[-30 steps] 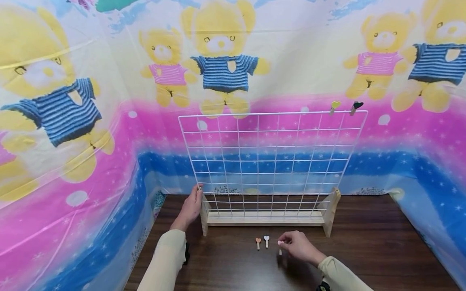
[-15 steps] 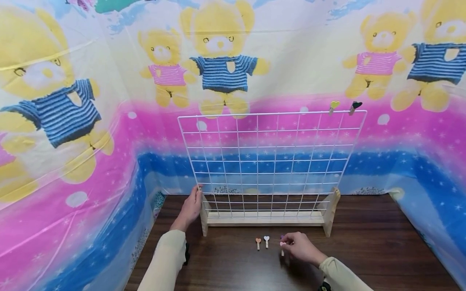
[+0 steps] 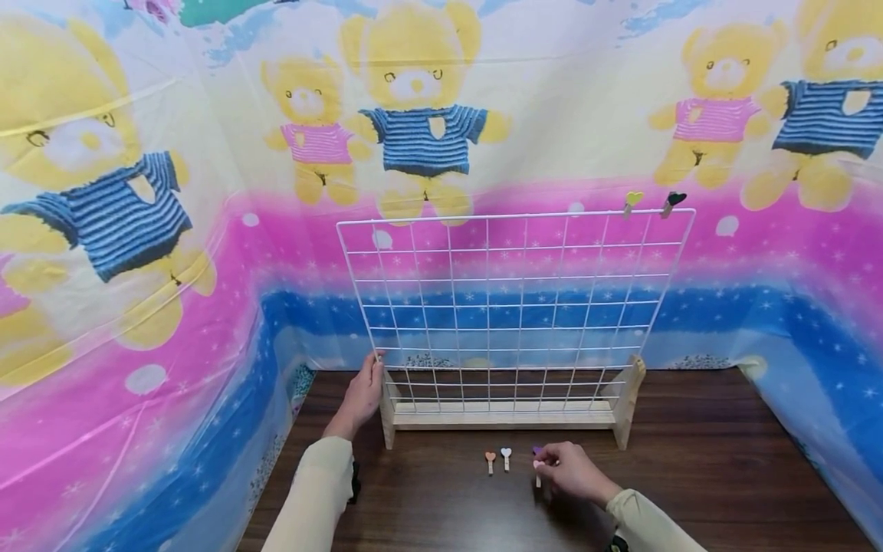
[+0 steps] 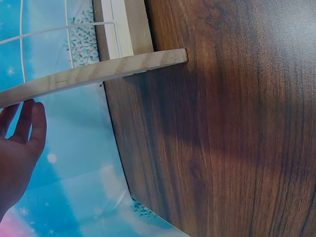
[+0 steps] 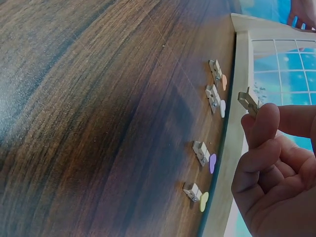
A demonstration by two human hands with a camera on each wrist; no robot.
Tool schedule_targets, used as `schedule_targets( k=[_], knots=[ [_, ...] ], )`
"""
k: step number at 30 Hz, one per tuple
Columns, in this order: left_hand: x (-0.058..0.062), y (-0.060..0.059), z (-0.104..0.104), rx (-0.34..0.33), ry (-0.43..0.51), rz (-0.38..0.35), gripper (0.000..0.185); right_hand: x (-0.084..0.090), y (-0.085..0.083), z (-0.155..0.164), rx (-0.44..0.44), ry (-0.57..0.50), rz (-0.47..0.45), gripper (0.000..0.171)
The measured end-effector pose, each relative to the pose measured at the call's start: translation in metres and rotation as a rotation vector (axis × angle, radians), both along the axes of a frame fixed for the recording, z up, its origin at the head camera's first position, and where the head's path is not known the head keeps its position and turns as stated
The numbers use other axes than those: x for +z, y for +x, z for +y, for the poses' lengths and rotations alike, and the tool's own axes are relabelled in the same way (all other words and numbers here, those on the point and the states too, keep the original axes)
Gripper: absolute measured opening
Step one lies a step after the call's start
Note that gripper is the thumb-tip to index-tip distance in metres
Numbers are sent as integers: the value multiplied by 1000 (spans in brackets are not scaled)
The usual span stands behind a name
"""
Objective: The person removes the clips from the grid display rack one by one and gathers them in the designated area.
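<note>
My right hand (image 3: 576, 470) pinches a small wooden clothespin with a pale pink heart (image 3: 539, 473) between thumb and fingers, above the table's front part. In the right wrist view the clothespin's wooden end (image 5: 247, 101) sticks out past the fingertips. Under and beside it lie clothespins with orange (image 3: 490, 456), white (image 3: 507, 452), purple (image 5: 212, 163) and yellow hearts (image 5: 204, 201). My left hand (image 3: 361, 395) touches the left wooden upright (image 3: 388, 414) of a stand carrying a white wire grid (image 3: 488, 306). Its fingers (image 4: 38, 123) reach the upright's outer face, nearly straight.
Yellow-heart (image 3: 634, 198) and dark green-heart (image 3: 676, 198) clothespins are clipped on the grid's top bar at the right. The stand's wooden base (image 3: 503, 419) spans the dark wood table (image 3: 717, 460). A teddy-bear patterned cloth (image 3: 572, 115) hangs behind and at both sides.
My right hand has shifted slightly right with the pink-heart clothespin, and the purple heart beyond the fingers has come into sight. The left hand has stayed put at the upright.
</note>
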State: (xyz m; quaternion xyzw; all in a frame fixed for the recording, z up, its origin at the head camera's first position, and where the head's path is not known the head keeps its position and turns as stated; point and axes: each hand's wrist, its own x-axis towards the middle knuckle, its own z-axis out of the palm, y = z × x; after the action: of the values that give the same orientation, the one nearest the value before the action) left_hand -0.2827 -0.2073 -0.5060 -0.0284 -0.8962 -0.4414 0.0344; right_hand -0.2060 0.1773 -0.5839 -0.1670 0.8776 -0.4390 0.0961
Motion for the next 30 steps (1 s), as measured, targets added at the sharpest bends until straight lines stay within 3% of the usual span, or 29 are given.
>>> schedule_targets(
  k=[10,17,30],
  knots=[
    [2,0,2,8,-2,11,43,-3,1,1,-13,-4,-8,8],
    [1,-1,2,13,-10,4,43,-12,1,4,-11,-3,34,7],
    [1,1,2,11,5,-11,45,-14,0,8,-17,2,5,7]
  ],
)
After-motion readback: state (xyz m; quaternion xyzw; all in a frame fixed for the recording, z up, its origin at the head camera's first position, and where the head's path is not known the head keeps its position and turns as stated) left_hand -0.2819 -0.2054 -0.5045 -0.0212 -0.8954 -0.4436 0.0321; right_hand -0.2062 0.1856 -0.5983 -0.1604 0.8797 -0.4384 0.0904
